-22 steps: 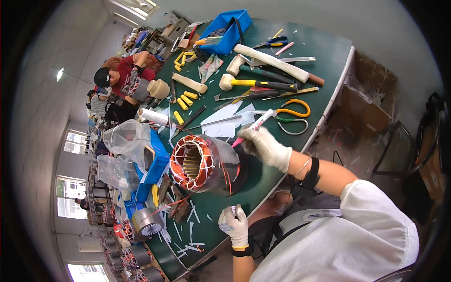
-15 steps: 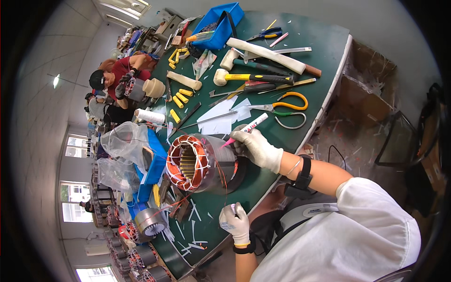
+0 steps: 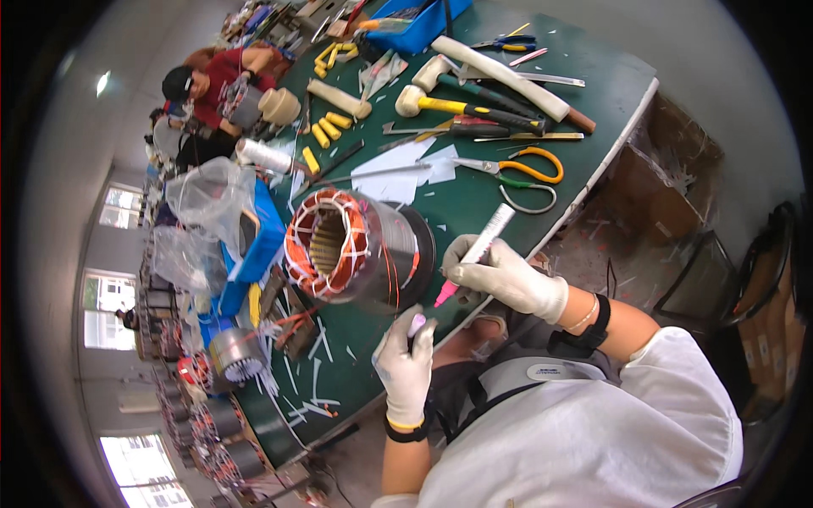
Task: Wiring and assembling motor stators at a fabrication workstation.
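My right hand (image 3: 512, 279), in a white glove, is closed around a white paint marker (image 3: 489, 232) with a pink tip aimed down to the left. Just left of it, my gloved left hand (image 3: 404, 370) is closed on a small pale-pink marker cap (image 3: 416, 323). A short gap separates the marker's tip from the cap. Beyond both hands, a motor stator (image 3: 385, 245) lies on its side on the green table, apart from them. Its orange copper windings, laced with white cord, face left, and thin orange lead wires cross its grey body.
Scissors (image 3: 521, 169), mallets (image 3: 457, 106) and a wooden stick (image 3: 508, 80) lie on the table's far right. Blue bins (image 3: 262, 233) with plastic bags stand left of the stator. White paper strips (image 3: 318, 381) litter the near left. A co-worker (image 3: 224, 89) sits beyond the table.
My right hand has drawn the marker back from the stator toward me. The left hand has risen with the cap toward the marker's tip. My view has shifted slightly.
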The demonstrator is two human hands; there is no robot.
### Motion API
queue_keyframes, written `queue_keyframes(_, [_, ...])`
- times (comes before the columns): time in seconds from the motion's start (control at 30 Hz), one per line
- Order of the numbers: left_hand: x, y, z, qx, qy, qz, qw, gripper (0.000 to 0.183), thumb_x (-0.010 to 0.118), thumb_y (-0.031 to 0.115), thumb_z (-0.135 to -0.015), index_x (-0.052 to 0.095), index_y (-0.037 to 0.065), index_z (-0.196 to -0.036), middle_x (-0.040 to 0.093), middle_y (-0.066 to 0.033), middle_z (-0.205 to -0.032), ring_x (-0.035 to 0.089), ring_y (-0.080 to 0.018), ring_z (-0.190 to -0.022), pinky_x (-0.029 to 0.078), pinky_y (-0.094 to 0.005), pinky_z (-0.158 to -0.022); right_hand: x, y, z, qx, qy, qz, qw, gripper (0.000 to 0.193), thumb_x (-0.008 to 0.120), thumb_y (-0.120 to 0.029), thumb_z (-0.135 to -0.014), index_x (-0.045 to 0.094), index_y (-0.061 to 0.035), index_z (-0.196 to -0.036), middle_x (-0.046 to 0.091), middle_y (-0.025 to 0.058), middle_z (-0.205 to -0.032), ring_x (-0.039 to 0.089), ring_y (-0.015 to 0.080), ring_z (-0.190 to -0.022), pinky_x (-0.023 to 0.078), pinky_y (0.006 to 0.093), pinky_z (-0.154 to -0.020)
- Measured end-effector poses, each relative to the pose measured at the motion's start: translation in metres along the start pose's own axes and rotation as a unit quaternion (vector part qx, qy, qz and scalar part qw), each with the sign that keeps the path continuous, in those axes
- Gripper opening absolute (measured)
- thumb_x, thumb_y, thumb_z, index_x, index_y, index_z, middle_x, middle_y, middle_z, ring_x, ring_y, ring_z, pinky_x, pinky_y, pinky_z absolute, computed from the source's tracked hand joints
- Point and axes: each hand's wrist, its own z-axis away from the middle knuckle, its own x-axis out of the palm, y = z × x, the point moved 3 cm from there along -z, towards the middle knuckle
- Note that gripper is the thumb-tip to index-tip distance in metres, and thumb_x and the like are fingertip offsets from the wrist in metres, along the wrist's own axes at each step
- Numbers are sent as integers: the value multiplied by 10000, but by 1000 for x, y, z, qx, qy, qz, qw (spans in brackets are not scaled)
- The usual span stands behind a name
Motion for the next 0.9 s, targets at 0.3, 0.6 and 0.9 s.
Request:
queue_keyframes(0.3, [4, 20, 4, -20, -37, 64, 997, 273, 714, 93, -835, 668, 21, -1094, 687, -155, -867, 674, -273, -761, 523, -344, -703, 7, -10, 19, -19, -40, 66, 997, 248, 696, -165, -858, 597, -17, -1029, 603, 4, -896, 557, 70, -810, 484, 226, -719])
queue_keyframes(0.6, [-5, 27, 8, 91, -33, 85, 992, 264, 676, 145, -898, 642, 7, -1121, 687, -139, -818, 680, -251, -714, 525, -318, -665, 13, -19, 28, -57, -92, 151, 983, 204, 735, -115, -845, 661, 12, -986, 688, 65, -905, 641, 107, -798, 531, 253, -686])
queue_keyframes(0.9, [3, 21, 27, -310, -307, 519, 735, 499, 559, 545, -942, 590, 56, -847, 524, 1, -569, 462, -113, -423, 329, -230, -427, 23, -24, 40, -68, -131, 174, 974, 156, 742, -92, -831, 674, -6, -942, 692, 40, -895, 623, 93, -794, 513, 257, -680])
